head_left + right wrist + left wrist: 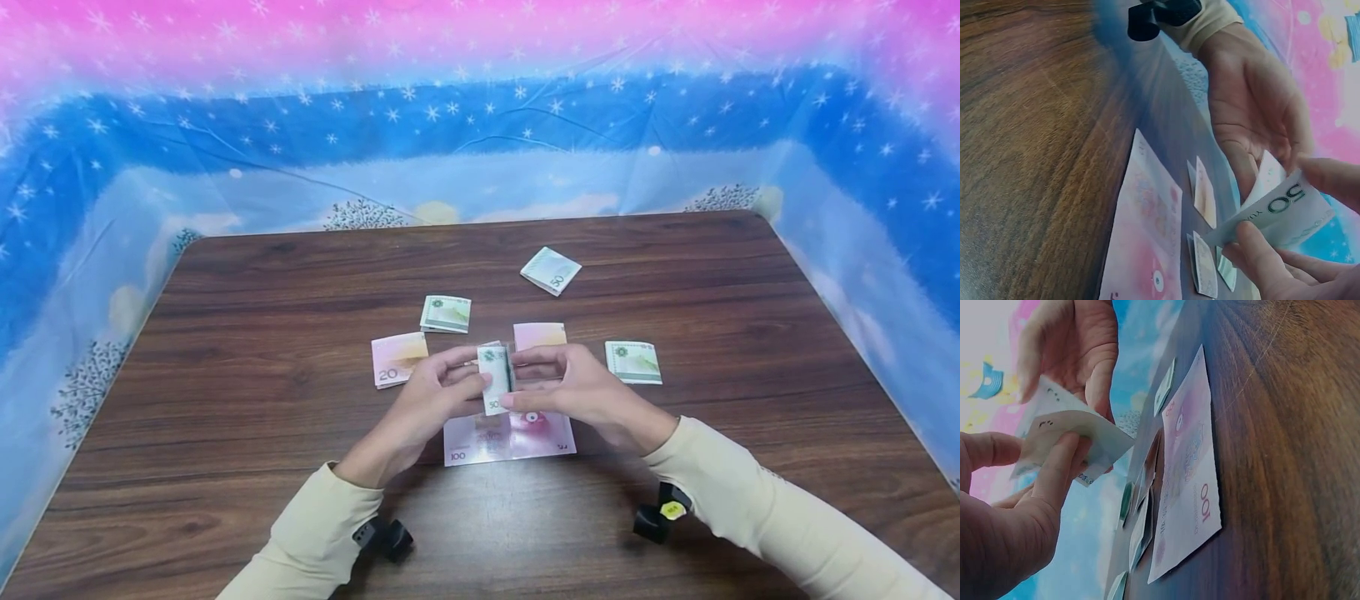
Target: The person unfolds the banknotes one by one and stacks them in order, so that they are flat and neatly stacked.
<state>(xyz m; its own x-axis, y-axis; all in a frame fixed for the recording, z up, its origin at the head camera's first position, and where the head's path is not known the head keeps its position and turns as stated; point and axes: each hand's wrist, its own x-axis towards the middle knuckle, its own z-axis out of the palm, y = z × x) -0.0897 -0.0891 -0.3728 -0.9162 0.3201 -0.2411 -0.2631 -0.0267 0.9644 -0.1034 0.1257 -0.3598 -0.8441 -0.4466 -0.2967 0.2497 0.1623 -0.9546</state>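
Both hands hold a folded green 50 banknote (492,379) above the table. The left hand (427,396) pinches its left side, thumb on the near face. At the opposite side, the right hand (585,390) grips the note between thumb and fingers. The right wrist view shows the note (1279,212) bent into a V, a large 50 on one panel. Beneath the hands, a pink 100 banknote (465,447) lies flat, its far part hidden by them. A folded pink note (538,334) sits just beyond the right fingers.
A folded pink 20 note (393,360) lies left of the hands. Folded green notes lie around: one (446,314) behind it, another (551,271) farther back, a third (633,362) to the right. A patterned cloth (480,117) stands behind the wooden table (247,333).
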